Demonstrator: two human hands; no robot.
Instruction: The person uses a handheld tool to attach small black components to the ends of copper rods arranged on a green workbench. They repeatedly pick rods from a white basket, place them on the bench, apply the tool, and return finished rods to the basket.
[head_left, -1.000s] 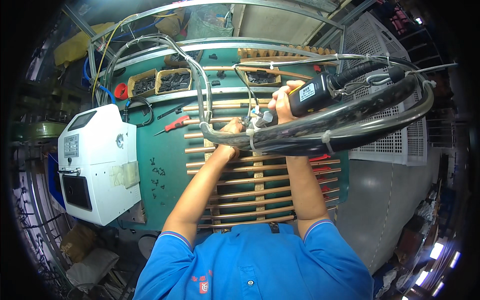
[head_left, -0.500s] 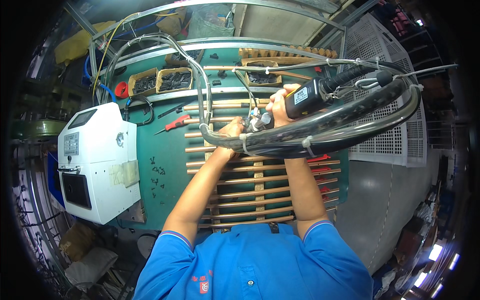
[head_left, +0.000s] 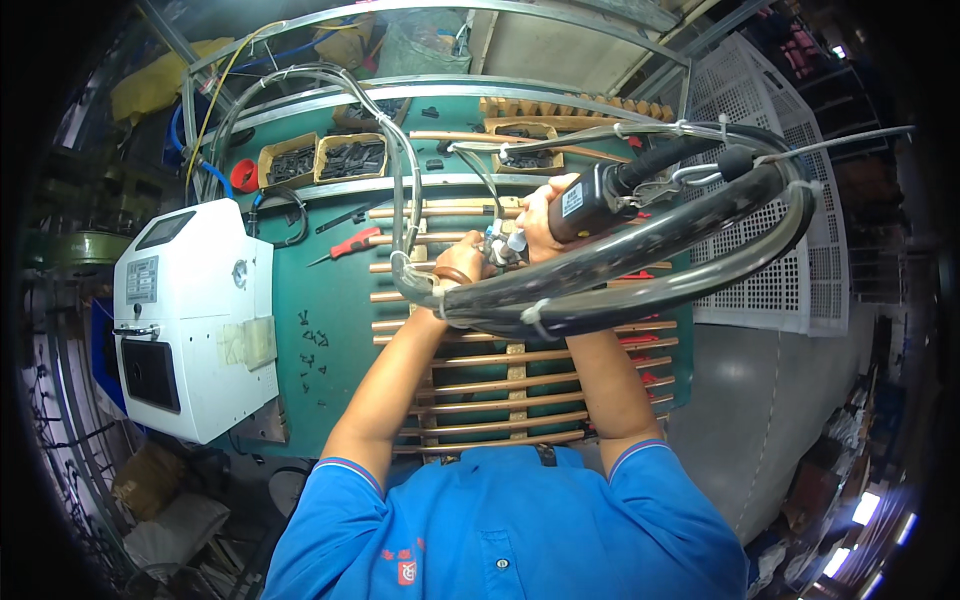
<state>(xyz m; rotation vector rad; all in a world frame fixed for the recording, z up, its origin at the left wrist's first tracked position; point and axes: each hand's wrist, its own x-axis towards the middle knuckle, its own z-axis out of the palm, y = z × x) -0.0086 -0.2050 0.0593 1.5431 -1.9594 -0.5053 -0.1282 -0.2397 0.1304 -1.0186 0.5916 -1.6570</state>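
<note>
My right hand (head_left: 541,222) is wrapped around a black hand-held power tool (head_left: 588,205), tilted with its rear end up to the right. The tool's front end, with clear and grey fittings (head_left: 505,243), sits between my hands, just above the copper tubes (head_left: 555,357). My left hand (head_left: 461,257) is closed beside these fittings, over the upper tubes; what its fingers grip is hidden. Thick black hoses (head_left: 640,255) bundled with ties loop from the tool across my wrists and cover part of both forearms. The tubes lie side by side on wooden supports (head_left: 517,400).
A white machine (head_left: 195,320) stands at the left. Near it lie a red-handled screwdriver (head_left: 350,245) and several small black clips (head_left: 313,340) on the green table (head_left: 320,400). Cardboard boxes (head_left: 350,157) of black parts stand behind a metal rail. White perforated panels (head_left: 745,90) lean at the right.
My right hand and the tool have shifted left, toward my left hand. The hose loop has swung left and lower along with them. My left hand stays near the same tubes.
</note>
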